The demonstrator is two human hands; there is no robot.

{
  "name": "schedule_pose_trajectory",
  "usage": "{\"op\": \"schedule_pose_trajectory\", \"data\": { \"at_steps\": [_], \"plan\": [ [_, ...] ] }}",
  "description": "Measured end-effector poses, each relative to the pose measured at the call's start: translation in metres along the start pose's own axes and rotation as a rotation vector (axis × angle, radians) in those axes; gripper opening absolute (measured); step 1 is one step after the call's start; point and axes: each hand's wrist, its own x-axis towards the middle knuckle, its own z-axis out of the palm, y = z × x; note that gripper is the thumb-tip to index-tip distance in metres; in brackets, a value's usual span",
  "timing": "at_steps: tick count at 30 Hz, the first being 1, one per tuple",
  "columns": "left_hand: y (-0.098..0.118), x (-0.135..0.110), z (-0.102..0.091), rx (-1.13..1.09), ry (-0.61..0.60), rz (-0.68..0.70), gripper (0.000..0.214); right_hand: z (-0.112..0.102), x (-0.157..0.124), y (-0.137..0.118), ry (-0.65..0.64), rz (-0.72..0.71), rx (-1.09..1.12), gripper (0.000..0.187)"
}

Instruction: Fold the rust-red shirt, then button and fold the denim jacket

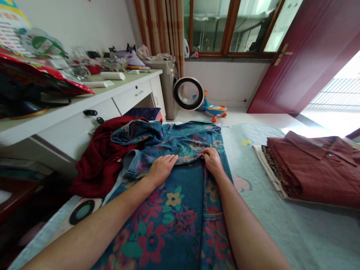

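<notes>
A blue garment with a red and yellow flower print point(180, 210) lies spread lengthwise before me, its far part bunched and partly folded over. My left hand point(163, 168) rests flat on the cloth, fingers stretched out and close together. At the garment's right side, my right hand point(212, 160) pinches a fold of the fabric between thumb and fingers. A sleeve end with a pale inside point(131, 163) lies left of my left hand. Dark red cloth point(98, 157) is heaped beyond it, partly under the blue garment.
A stack of folded clothes point(315, 168), reddish-brown on top, sits at the right on the pale green cover point(253, 225). A cluttered white desk point(112, 101) runs along the left. Beyond stand a washing machine with its round door point(188, 93) open and a blue ride-on toy point(212, 108).
</notes>
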Motion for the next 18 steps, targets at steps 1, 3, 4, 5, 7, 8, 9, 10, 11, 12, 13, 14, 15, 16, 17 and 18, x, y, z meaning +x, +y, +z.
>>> {"op": "schedule_pose_trajectory", "data": {
  "at_steps": [1, 3, 4, 5, 7, 8, 9, 10, 11, 12, 13, 14, 15, 16, 17, 18],
  "plan": [
    [-0.004, -0.005, 0.0, 0.0, 0.012, -0.009, 0.049, 0.0, 0.0, 0.001, 0.0, 0.001, -0.008, 0.025],
    [-0.011, -0.013, 0.0, -0.002, 0.033, -0.024, 0.049, 0.0, 0.0, 0.002, 0.0, 0.002, -0.02, 0.025],
    [-0.015, -0.017, -0.001, -0.002, 0.035, -0.032, 0.05, 0.001, 0.0, 0.002, -0.002, -0.001, -0.023, 0.025],
    [-0.018, -0.02, -0.003, 0.002, 0.029, -0.038, 0.051, 0.001, 0.0, 0.002, -0.003, -0.004, -0.026, 0.026],
    [-0.025, -0.027, -0.007, 0.021, -0.001, -0.053, 0.051, 0.001, 0.0, 0.002, -0.004, -0.011, -0.025, 0.026],
    [-0.028, -0.03, -0.01, 0.035, -0.016, -0.065, 0.05, 0.001, 0.0, 0.002, -0.004, -0.014, -0.023, 0.027],
    [-0.032, -0.033, -0.012, 0.048, -0.027, -0.078, 0.049, 0.001, 0.0, 0.002, -0.003, -0.015, -0.022, 0.027],
    [-0.036, -0.037, -0.013, 0.06, -0.032, -0.089, 0.048, 0.001, 0.0, 0.003, -0.002, -0.013, -0.022, 0.027],
    [-0.04, -0.041, -0.014, 0.071, -0.033, -0.097, 0.047, 0.001, 0.0, 0.003, -0.001, -0.009, -0.022, 0.026],
    [-0.044, -0.046, -0.015, 0.082, -0.029, -0.104, 0.047, 0.001, 0.0, 0.003, 0.0, -0.006, -0.024, 0.026],
    [-0.049, -0.051, -0.014, 0.094, -0.024, -0.11, 0.047, 0.001, 0.0, 0.003, 0.003, -0.004, -0.028, 0.026],
    [-0.053, -0.056, -0.014, 0.107, -0.023, -0.116, 0.047, 0.001, 0.0, 0.004, 0.004, -0.002, -0.031, 0.026],
    [-0.057, -0.061, -0.014, 0.119, -0.027, -0.129, 0.048, 0.001, 0.001, 0.004, 0.003, 0.0, -0.033, 0.026],
    [-0.06, -0.067, -0.015, 0.126, -0.04, -0.152, 0.049, 0.001, 0.001, 0.004, -0.001, 0.002, -0.034, 0.026],
    [-0.062, -0.072, -0.017, 0.128, -0.064, -0.181, 0.05, 0.001, 0.001, 0.004, -0.005, 0.004, -0.034, 0.026],
    [-0.063, -0.077, -0.02, 0.124, -0.096, -0.213, 0.052, 0.0, 0.001, 0.003, -0.009, 0.005, -0.035, 0.026]
  ]
}}
